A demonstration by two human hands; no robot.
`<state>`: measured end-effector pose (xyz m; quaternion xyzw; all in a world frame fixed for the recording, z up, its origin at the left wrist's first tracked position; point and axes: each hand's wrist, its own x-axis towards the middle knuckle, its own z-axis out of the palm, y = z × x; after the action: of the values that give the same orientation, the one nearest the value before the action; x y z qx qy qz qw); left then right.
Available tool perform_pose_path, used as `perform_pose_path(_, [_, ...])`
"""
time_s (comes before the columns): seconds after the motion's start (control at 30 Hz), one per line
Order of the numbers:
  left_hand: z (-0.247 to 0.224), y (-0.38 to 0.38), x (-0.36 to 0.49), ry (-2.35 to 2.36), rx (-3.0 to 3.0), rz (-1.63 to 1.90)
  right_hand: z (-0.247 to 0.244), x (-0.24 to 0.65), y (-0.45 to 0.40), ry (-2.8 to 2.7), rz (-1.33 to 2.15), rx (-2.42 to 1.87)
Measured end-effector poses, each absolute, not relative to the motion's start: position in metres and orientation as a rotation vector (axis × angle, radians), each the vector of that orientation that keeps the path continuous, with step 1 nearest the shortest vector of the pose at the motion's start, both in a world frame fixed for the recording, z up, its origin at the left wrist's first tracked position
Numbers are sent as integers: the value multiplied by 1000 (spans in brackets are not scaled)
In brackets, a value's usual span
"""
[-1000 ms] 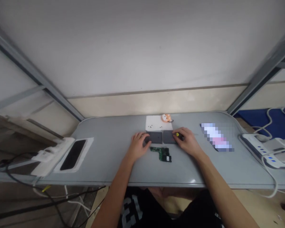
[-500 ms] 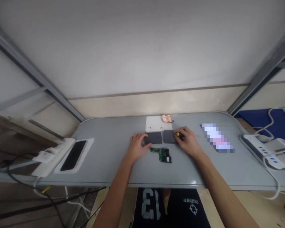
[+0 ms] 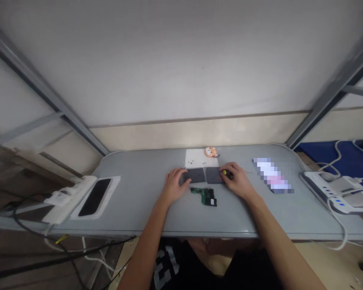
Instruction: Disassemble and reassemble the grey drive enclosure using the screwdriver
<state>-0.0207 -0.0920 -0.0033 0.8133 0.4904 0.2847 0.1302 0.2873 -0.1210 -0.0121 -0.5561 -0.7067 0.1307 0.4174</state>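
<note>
First, note the left hand [image 3: 174,186]: moderately narrow, with thumb and fingers set around the outer end of the left dark plate [image 3: 195,175]. Find the right dark plate [image 3: 214,175] between that plate and the right hand [image 3: 236,179], near enough edge to edge to leave contact uncertain. Note the right hand, closed around a slim yellow-ended tool [image 3: 224,172], with fingertips at the outer end of the right dark plate; pressure there, impossible to tell.

Steady both plates on the desk [image 3: 139,181] with light, even force from each outer end. Grip by the edges rather than the faces, to limit slips. Secure the tool within the curled right fingers, thin shaft directed outward past the right hand, to avoid scratching either plate. Watch the green circuit board [image 3: 207,196], lying on the body side of the plates, near the left thumb; lift the wrist clear to avoid catching its components. Likewise, avoid nudging the white sheet [image 3: 196,157] just beyond the fingers, with small dark pieces [image 3: 191,162] scattered on it, probably easy to lose, and an orange-and-white figure [image 3: 211,152] at its far corner, on the right hand's side.
</note>
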Motion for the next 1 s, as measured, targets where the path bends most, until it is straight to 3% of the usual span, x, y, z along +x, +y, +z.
perform_pose_path(1.0, [-10,-89,-23,1428,2387,774,-17,290,-119,-1800,235,-1459])
